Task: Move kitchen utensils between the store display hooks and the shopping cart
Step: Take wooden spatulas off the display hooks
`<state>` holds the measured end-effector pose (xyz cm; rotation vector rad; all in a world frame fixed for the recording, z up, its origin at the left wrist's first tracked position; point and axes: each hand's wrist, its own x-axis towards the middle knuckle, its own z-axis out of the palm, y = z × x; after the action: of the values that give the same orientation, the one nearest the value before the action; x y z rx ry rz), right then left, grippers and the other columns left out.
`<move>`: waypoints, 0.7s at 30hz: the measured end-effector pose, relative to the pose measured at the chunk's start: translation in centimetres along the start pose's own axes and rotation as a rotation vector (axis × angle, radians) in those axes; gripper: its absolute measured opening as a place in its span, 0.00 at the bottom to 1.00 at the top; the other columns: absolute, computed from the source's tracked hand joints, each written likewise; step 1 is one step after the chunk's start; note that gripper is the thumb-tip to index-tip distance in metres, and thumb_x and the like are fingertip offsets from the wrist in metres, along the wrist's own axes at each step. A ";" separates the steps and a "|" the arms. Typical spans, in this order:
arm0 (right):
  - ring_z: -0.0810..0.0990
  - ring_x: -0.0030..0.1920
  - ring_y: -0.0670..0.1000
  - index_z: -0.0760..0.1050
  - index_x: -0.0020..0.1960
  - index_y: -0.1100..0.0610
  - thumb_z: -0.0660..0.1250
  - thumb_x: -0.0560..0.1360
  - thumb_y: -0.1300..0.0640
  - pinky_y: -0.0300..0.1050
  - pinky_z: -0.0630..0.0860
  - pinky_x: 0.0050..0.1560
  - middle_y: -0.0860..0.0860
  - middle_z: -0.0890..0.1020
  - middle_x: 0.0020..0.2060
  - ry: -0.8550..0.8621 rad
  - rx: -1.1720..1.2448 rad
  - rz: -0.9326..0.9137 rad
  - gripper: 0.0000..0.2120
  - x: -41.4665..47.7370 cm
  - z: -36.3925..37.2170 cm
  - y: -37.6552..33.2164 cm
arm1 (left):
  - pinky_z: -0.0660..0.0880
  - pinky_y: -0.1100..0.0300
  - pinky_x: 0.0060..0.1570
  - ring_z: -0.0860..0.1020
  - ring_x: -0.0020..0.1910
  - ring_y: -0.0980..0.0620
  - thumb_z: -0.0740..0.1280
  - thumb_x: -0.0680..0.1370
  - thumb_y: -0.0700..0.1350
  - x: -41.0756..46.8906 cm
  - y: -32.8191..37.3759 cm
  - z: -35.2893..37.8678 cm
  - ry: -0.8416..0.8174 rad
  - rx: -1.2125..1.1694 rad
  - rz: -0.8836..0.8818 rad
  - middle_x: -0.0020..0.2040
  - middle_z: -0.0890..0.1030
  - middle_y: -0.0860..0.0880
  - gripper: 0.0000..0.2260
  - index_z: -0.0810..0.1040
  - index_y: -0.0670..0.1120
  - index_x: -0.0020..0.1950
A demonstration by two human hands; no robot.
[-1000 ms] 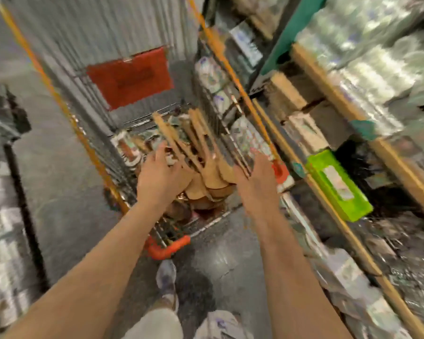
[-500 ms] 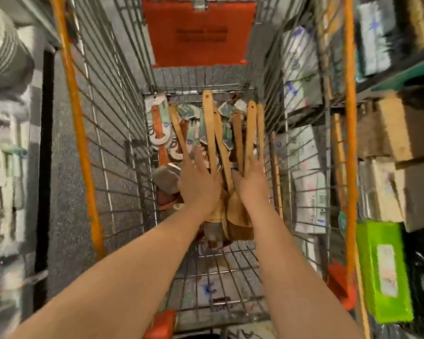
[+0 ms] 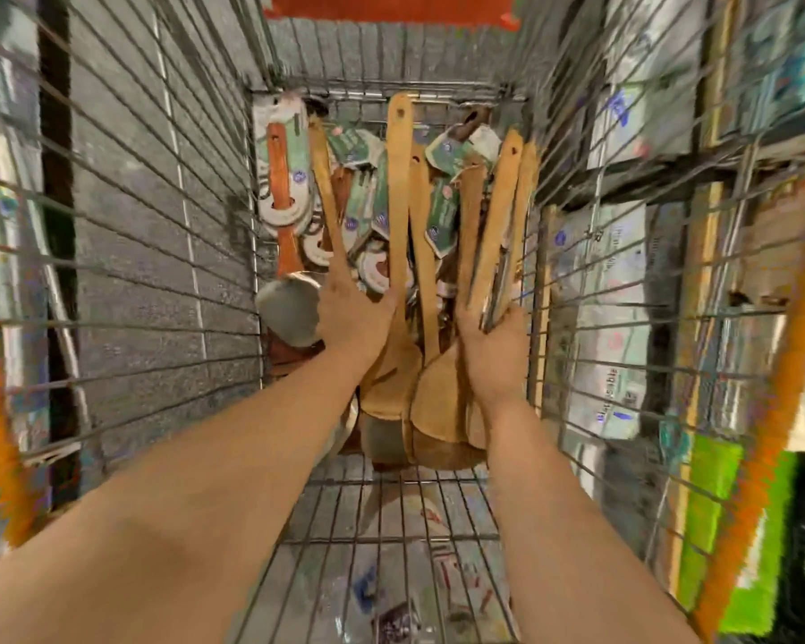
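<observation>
I'm looking down into the wire shopping cart (image 3: 391, 508): wooden utensils (image 3: 398, 188) and a metal ladle (image 3: 289, 313) piled at its far end.

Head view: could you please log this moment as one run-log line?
phase: pickup | left hand: grips wooden spoons | right hand: grips wooden handles | location: inside shopping cart
</observation>
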<state>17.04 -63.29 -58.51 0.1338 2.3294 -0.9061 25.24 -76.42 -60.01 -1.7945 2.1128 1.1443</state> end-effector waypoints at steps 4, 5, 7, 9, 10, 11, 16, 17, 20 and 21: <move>0.79 0.48 0.54 0.70 0.57 0.61 0.68 0.75 0.53 0.45 0.74 0.45 0.55 0.79 0.47 -0.045 -0.086 0.015 0.16 0.2 0.2 -0.5 | 0.67 0.47 0.64 0.66 0.67 0.40 0.61 0.76 0.60 -1.2 0.5 0.2 0.064 0.124 0.127 0.68 0.67 0.39 0.38 0.48 0.45 0.77; 0.79 0.48 0.55 0.71 0.57 0.62 0.67 0.76 0.53 0.47 0.75 0.46 0.55 0.80 0.48 -0.043 -0.092 0.008 0.15 0.1 0.4 -0.8 | 0.66 0.47 0.65 0.65 0.68 0.41 0.60 0.76 0.60 -1.5 0.6 0.1 0.063 0.113 0.168 0.70 0.66 0.40 0.36 0.49 0.45 0.77; 0.78 0.46 0.54 0.70 0.58 0.63 0.65 0.77 0.54 0.47 0.75 0.45 0.54 0.79 0.47 -0.033 -0.122 -0.021 0.15 -0.2 0.8 -1.1 | 0.67 0.46 0.64 0.66 0.67 0.41 0.61 0.77 0.57 -2.1 0.5 0.1 0.059 0.116 0.278 0.69 0.67 0.40 0.31 0.56 0.43 0.74; 0.75 0.44 0.52 0.70 0.59 0.62 0.64 0.77 0.56 0.43 0.71 0.42 0.51 0.77 0.45 -0.034 -0.140 -0.029 0.14 -0.6 0.8 -1.3 | 0.71 0.47 0.59 0.70 0.62 0.42 0.63 0.76 0.53 -2.6 0.5 0.0 0.046 0.162 0.398 0.63 0.71 0.41 0.25 0.64 0.43 0.69; 0.76 0.44 0.53 0.70 0.59 0.62 0.65 0.77 0.56 0.43 0.70 0.42 0.52 0.77 0.45 -0.040 -0.140 -0.031 0.14 -0.7 0.7 -1.3 | 0.72 0.48 0.56 0.71 0.59 0.43 0.62 0.76 0.52 -2.9 0.6 -0.1 0.022 0.189 0.438 0.60 0.73 0.41 0.22 0.67 0.43 0.67; 0.78 0.45 0.54 0.71 0.58 0.63 0.65 0.76 0.57 0.44 0.71 0.42 0.54 0.79 0.46 -0.051 -0.139 -0.033 0.13 -0.8 0.7 -1.2 | 0.73 0.49 0.54 0.72 0.57 0.44 0.62 0.77 0.51 -3.3 0.7 -0.2 -0.009 0.218 0.460 0.58 0.74 0.43 0.20 0.69 0.44 0.66; 0.79 0.48 0.60 0.71 0.57 0.65 0.65 0.75 0.60 0.48 0.75 0.43 0.60 0.80 0.48 -0.106 -0.191 -0.009 0.13 -1.2 0.4 -1.4 | 0.67 0.66 0.33 0.72 0.33 0.57 0.54 0.81 0.55 -5.1 1.9 -1.4 -0.102 0.438 0.462 0.40 0.79 0.53 0.15 0.74 0.51 0.59; 0.79 0.49 0.60 0.69 0.58 0.66 0.64 0.75 0.61 0.46 0.73 0.42 0.61 0.80 0.49 -0.119 -0.194 -0.005 0.14 -1.3 0.4 -1.4 | 0.63 0.69 0.28 0.67 0.29 0.60 0.54 0.82 0.54 -5.4 2.3 -1.4 -0.165 0.393 0.412 0.34 0.74 0.54 0.14 0.74 0.50 0.59; 0.79 0.51 0.60 0.66 0.60 0.66 0.62 0.77 0.61 0.43 0.69 0.41 0.62 0.78 0.51 -0.177 -0.201 -0.019 0.14 -1.8 0.5 -1.6 | 0.60 0.70 0.34 0.71 0.37 0.60 0.52 0.83 0.51 -5.6 4.2 -1.5 -0.374 0.152 0.203 0.40 0.74 0.54 0.14 0.71 0.46 0.62; 0.79 0.51 0.61 0.66 0.60 0.66 0.62 0.78 0.61 0.43 0.69 0.41 0.62 0.79 0.52 -0.192 -0.194 -0.023 0.14 -1.9 0.7 -1.7 | 0.56 0.69 0.35 0.74 0.47 0.56 0.52 0.83 0.51 -5.1 4.4 -1.0 -0.426 0.092 0.147 0.48 0.76 0.52 0.15 0.70 0.46 0.64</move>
<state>18.36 -64.74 -56.83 -0.0585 2.2272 -0.6678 23.08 -73.06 -54.46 -1.2356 2.0218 1.3014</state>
